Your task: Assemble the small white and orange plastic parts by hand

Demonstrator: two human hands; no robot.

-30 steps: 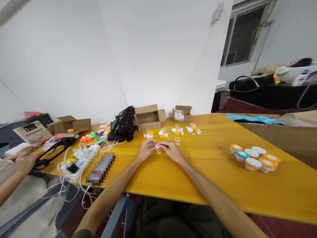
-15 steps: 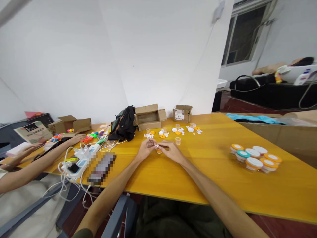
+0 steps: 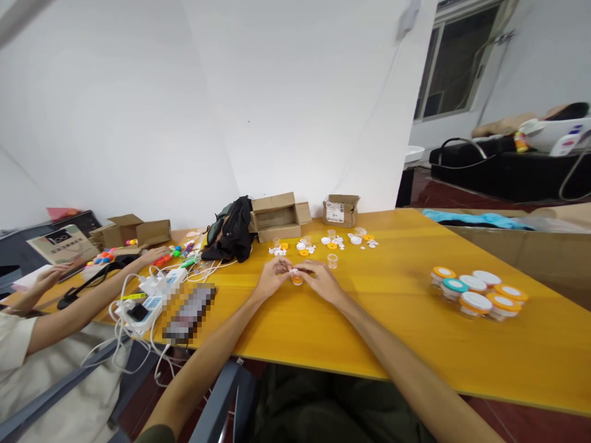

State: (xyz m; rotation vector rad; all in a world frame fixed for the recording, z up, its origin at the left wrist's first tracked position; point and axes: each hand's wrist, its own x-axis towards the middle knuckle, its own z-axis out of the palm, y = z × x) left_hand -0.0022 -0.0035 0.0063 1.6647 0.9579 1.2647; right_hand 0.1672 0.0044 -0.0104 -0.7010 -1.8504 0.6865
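Observation:
Near the middle of the yellow table [image 3: 369,332], my left hand [image 3: 273,277] and my right hand [image 3: 321,280] meet with closed fingers on a small white and orange part [image 3: 297,279]. One hand grips it from each side, and its details are too small to tell. Just beyond stands a clear open cup [image 3: 332,261]. Small white pieces [image 3: 278,251] and orange rings [image 3: 331,246] lie in loose groups behind my hands. To the right sit several clear jars with orange, white and teal lids [image 3: 475,303].
Two cardboard boxes [image 3: 277,232] [image 3: 340,223] and a black bag [image 3: 231,237] stand along the wall. At left lie a phone [image 3: 191,314], a power strip with cables [image 3: 157,301] and colourful pieces [image 3: 175,251]. A person's arms [image 3: 87,304] reach over the table there.
My hands stay almost in place around the small part. At left, the other person's arms have shifted, and a black strap by them shows more.

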